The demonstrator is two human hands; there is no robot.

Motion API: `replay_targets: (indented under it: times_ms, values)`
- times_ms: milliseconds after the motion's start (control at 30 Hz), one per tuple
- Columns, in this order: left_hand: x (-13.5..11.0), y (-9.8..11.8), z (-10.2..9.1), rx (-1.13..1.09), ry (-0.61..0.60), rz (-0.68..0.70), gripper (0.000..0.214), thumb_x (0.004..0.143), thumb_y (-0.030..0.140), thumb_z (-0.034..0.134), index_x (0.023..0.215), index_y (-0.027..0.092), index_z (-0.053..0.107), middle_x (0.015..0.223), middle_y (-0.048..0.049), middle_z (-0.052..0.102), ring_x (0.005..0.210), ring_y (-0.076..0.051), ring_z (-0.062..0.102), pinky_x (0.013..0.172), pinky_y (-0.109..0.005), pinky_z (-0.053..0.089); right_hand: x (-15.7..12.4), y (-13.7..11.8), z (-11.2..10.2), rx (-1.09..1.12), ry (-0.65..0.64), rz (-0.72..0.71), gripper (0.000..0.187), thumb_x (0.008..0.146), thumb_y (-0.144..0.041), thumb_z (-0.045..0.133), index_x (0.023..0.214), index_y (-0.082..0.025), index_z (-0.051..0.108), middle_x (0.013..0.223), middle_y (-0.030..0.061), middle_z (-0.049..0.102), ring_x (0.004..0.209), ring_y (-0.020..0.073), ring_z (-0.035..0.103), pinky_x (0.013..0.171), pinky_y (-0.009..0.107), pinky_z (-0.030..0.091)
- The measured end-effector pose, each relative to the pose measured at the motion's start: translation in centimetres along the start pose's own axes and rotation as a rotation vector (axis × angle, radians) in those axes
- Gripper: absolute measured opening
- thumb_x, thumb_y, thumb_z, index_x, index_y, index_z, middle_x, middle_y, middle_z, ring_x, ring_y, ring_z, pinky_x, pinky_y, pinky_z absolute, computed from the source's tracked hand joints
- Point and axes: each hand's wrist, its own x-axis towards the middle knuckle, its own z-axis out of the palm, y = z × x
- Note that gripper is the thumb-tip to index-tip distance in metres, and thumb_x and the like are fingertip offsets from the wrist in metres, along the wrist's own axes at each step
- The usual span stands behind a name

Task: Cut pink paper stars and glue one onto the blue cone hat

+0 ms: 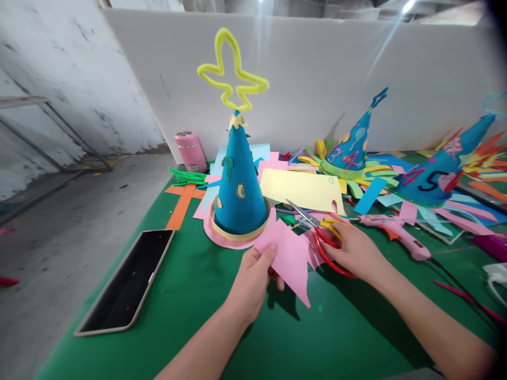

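My left hand (255,277) pinches a pink paper piece (291,256) between thumb and fingers, its pointed corner hanging toward me. To the right, my right hand (354,248) is closed on red-handled scissors (335,264), whose blades point to the upper left above the scraps. The yellow part at the handles is partly covered by my fingers. Just beyond my left hand stands a blue paper cone hat (241,184) with small cut-out shapes on it and a yellow pipe-cleaner shape (233,79) on its tip. Pink paper lies around its base.
A phone (129,282) lies at the left table edge, with a pink bottle (190,151) behind it. A pink glue gun (398,232) with a cord lies right. Decorated cone hats (350,145) stand among paper strips at the back. A cream sheet (303,187) lies behind the scissors.
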Motion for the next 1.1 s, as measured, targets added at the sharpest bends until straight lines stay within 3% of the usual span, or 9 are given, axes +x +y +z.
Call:
replay_targets:
  times_ms: [167,300,400,533,633,833,1100]
  values:
    - [0.1,0.1,-0.1,-0.072,-0.029,0.001,0.021,0.081,0.030,0.049,0.078,0.013,0.061,0.063,-0.0020,0.064,0.044,-0.010,0.054,0.047,-0.024,0.041,-0.6,-0.4,-0.4,-0.083,-0.051,-0.095,0.040,0.076,-0.036,0.051,0.111,-0.018,0.056,0.112,0.0103,0.061,0.101,0.0294,0.055,0.080,0.040,0.044]
    - [0.1,0.2,-0.1,-0.093,-0.039,-0.007,0.020,0.082,0.028,0.048,0.085,0.012,0.061,0.067,-0.0042,0.067,0.046,-0.013,0.057,0.050,-0.026,0.042,-1.3,-1.2,-1.6,-0.024,0.062,-0.081,0.030,0.080,-0.036,0.048,0.104,-0.022,0.059,0.104,0.0079,0.063,0.099,0.0269,0.055,0.082,0.040,0.043]
    - [0.0,0.3,0.0,-0.116,-0.030,-0.029,0.021,0.082,0.027,0.047,0.085,0.011,0.061,0.067,-0.0062,0.068,0.048,-0.015,0.059,0.052,-0.027,0.042,-1.9,-2.0,-1.9,0.224,0.093,-0.088,0.024,0.082,-0.032,0.048,0.100,-0.021,0.058,0.100,0.0073,0.062,0.094,0.0233,0.056,0.078,0.036,0.045]
    - [-0.1,0.4,0.4,-0.145,-0.033,-0.039,0.021,0.082,0.024,0.046,0.083,0.010,0.061,0.067,-0.0078,0.068,0.052,-0.018,0.061,0.055,-0.029,0.044,-2.3,-3.3,-0.9,0.710,-0.071,-0.025,0.030,0.083,-0.033,0.048,0.111,-0.021,0.048,0.102,0.0073,0.059,0.091,0.0187,0.057,0.076,0.030,0.048]
    - [-0.3,0.4,0.6,-0.145,-0.074,-0.047,0.021,0.083,0.024,0.045,0.087,0.010,0.060,0.073,-0.0086,0.067,0.057,-0.019,0.063,0.060,-0.031,0.046,-2.2,-4.1,0.1,0.906,-0.171,0.035,0.036,0.083,-0.033,0.049,0.116,-0.021,0.042,0.097,0.0060,0.057,0.087,0.0177,0.056,0.074,0.031,0.049]
    - [-0.3,0.4,0.3,-0.079,-0.088,-0.077,0.017,0.081,0.023,0.048,0.087,0.012,0.059,0.071,-0.0032,0.063,0.055,-0.017,0.062,0.062,-0.030,0.047,-1.8,-3.9,0.3,0.875,-0.081,0.011,0.024,0.083,-0.027,0.048,0.106,-0.021,0.049,0.087,0.0024,0.055,0.083,0.0165,0.052,0.073,0.030,0.045]
    - [-0.1,0.8,-0.5,0.054,-0.095,-0.057,0.023,0.081,0.027,0.049,0.066,0.013,0.058,0.062,-0.0002,0.056,0.044,-0.009,0.054,0.047,-0.022,0.042,-1.8,-2.8,-0.5,0.910,-0.147,-0.001,0.032,0.088,-0.028,0.041,0.120,-0.023,0.042,0.072,-0.0011,0.052,0.066,0.0128,0.052,0.059,0.024,0.045]
